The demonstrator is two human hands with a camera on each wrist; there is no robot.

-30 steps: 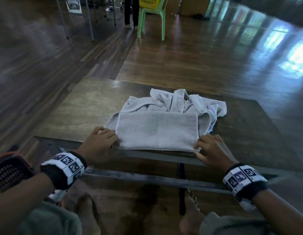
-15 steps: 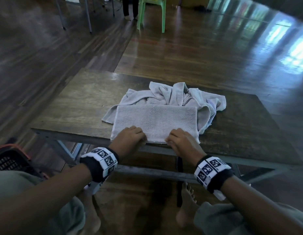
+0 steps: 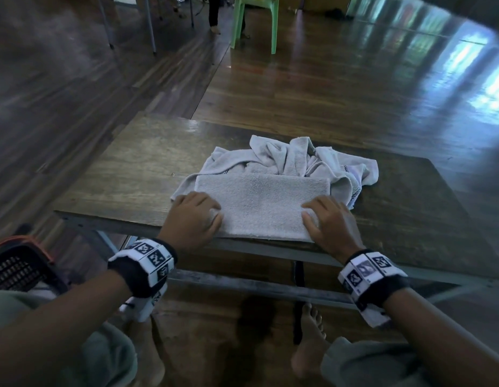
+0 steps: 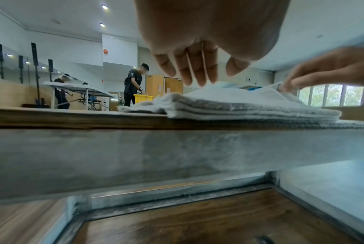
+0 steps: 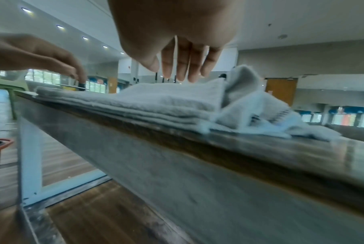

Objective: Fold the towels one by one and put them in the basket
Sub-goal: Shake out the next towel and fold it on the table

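A folded grey towel (image 3: 262,205) lies flat at the near edge of the wooden table (image 3: 125,169), seen as a layered stack in the left wrist view (image 4: 250,105) and the right wrist view (image 5: 155,99). My left hand (image 3: 196,212) rests on its left end, fingers (image 4: 193,71) straight and touching the top. My right hand (image 3: 329,216) rests on its right end, fingers (image 5: 183,66) likewise straight on the cloth. Behind the folded towel sits a crumpled heap of grey towels (image 3: 293,157). A dark basket (image 3: 16,269) with an orange rim stands on the floor to my lower left.
My bare feet (image 3: 309,339) are under the table by its metal crossbar. A green plastic chair (image 3: 255,20) and another person's legs (image 3: 214,12) stand far behind. In the left wrist view, two people work at a white table (image 4: 76,85) beside a yellow basket (image 4: 143,98).
A second ago my hands were at the towel's two ends, half a second ago they met at the middle of its near edge, and now they are spread back out to the ends.
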